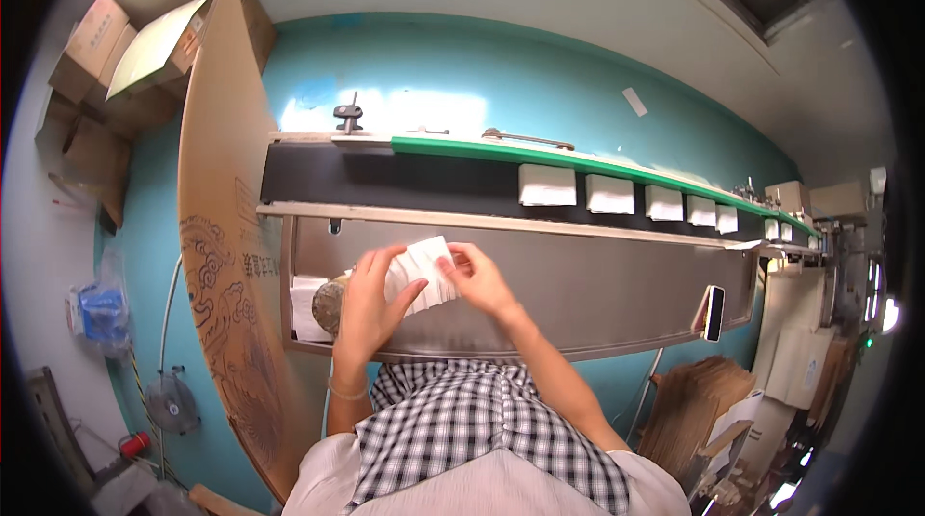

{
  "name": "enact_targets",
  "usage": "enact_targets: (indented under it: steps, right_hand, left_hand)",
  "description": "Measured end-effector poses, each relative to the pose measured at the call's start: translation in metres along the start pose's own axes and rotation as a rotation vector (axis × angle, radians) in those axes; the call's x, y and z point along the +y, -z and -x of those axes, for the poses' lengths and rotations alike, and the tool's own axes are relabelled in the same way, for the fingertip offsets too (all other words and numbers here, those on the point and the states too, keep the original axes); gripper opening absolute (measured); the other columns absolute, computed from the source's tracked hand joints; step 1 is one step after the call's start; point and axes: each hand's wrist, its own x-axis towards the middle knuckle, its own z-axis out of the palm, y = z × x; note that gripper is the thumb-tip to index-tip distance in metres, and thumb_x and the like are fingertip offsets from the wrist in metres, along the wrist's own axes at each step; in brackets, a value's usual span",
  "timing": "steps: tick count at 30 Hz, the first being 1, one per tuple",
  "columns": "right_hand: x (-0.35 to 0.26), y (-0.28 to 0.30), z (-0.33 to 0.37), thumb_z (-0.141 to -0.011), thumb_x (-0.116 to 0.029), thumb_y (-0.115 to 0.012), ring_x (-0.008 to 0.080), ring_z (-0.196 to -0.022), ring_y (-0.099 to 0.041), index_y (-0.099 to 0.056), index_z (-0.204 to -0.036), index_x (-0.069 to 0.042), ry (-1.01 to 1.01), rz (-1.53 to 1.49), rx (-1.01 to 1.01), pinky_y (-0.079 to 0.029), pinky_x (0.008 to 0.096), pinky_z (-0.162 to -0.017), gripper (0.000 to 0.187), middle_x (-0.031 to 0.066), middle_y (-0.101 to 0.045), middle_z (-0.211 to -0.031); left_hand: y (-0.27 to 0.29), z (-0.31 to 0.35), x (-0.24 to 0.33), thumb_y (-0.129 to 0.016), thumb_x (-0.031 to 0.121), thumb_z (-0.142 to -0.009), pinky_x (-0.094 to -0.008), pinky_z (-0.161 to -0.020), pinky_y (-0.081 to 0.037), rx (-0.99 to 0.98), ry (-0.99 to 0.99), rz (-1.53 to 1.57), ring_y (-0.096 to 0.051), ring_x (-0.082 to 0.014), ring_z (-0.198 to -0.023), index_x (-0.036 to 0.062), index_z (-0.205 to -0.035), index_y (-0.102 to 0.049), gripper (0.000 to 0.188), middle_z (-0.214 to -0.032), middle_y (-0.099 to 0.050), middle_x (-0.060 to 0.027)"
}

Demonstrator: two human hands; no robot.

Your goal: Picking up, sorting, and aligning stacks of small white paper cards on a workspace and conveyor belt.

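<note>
Standing here watching: the person's at a long steel work shelf in front of a conveyor belt w/ a green rail. Both hands are up over the shelf, working one white pleated paper wrap around a brownish round lump that pokes out at the left end.

Left hand – fingers curled round the bundle from underneath/side, thumb up against the paper, so it's gripping the wrap and whatever's inside. Right hand – fingertips pinching the top right edge of the paper, folding or tucking it. Neither hand is spread flat.

How far along, my read: wrap looks maybe halfway closed. Paper already covers the mid & right part of the item, but the left end is still bare and the right edge is still being worked, so closing off both ends is left, approx. Can't tell if there's tape or a seal anywhere.

A small stack of white sheets sits on the shelf just left of the hands, partly behind the bundle – more wraps waiting, I'd guess. On the belt, well apart from the hands, a row of white packets runs off to the right; those look finished. A phone leans at the shelf's right end. Big printed cardboard sheet stands at the left, boxes stacked beyond
</note>
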Motion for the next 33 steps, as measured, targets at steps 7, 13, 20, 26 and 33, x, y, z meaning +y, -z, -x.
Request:
enact_targets:
  steps: [7,13,20,26,33]
  right_hand:
    - [0.013,-0.015,-0.009,-0.097,-0.025,-0.065,0.0148,-0.089,-0.064,-0.064,-0.118,0.001,-0.052,-0.04,-0.092,-0.053,0.0295,-0.079,0.034,0.0115,-0.066,-0.106]
    - [-0.016,-0.011,0.002,-0.098,-0.024,-0.063,0.0149,-0.091,-0.065,-0.06,-0.123,0.0,0.063,0.178,-0.1,-0.053,0.0301,-0.081,0.035,0.0085,-0.069,-0.1]
    - [-0.015,0.015,0.007,-0.095,-0.016,-0.057,0.0441,-0.096,-0.066,-0.059,-0.12,-0.001,0.234,0.429,0.045,-0.054,0.0463,-0.082,0.029,0.0274,-0.067,-0.108]
    - [-0.011,0.031,0.024,-0.096,-0.025,-0.064,0.0201,-0.086,-0.069,-0.06,-0.124,-0.002,0.102,0.262,0.013,-0.054,0.0358,-0.078,0.038,0.017,-0.069,-0.092]
    - [-0.016,0.023,0.019,-0.098,-0.03,-0.065,0.0147,-0.089,-0.065,-0.06,-0.123,0.003,-0.023,0.266,0.111,-0.054,0.0316,-0.078,0.042,0.0122,-0.069,-0.104]
  left_hand:
    - [0.014,0.112,0.005,-0.079,0.027,-0.084,-0.0403,-0.075,-0.052,-0.313,0.567,-0.061,-0.068,-0.0328,-0.09,-0.002,-0.11,-0.061,0.043,-0.1,-0.07,-0.0209]
    - [-0.046,0.133,-0.028,-0.076,0.021,-0.087,-0.0388,-0.094,-0.048,0.382,0.53,0.252,-0.059,-0.033,-0.11,-0.0045,-0.125,-0.051,0.053,-0.123,-0.059,-0.0223]
    - [-0.075,0.089,-0.013,-0.082,0.025,-0.081,-0.0441,-0.098,-0.044,0.234,0.293,0.023,-0.053,-0.0388,-0.115,-0.0044,-0.14,-0.04,0.078,-0.131,-0.049,-0.0252]
    - [-0.072,0.031,0.02,-0.088,0.039,-0.069,-0.0557,-0.102,-0.039,0.155,0.215,-0.106,-0.038,-0.0489,-0.133,0.0107,-0.153,-0.03,0.105,-0.149,-0.027,-0.0329]
    - [-0.087,0.021,0.022,-0.089,0.048,-0.065,-0.0624,-0.101,-0.034,-0.01,0.199,-0.309,-0.029,-0.0507,-0.139,0.0191,-0.154,-0.031,0.111,-0.158,-0.007,-0.0329]
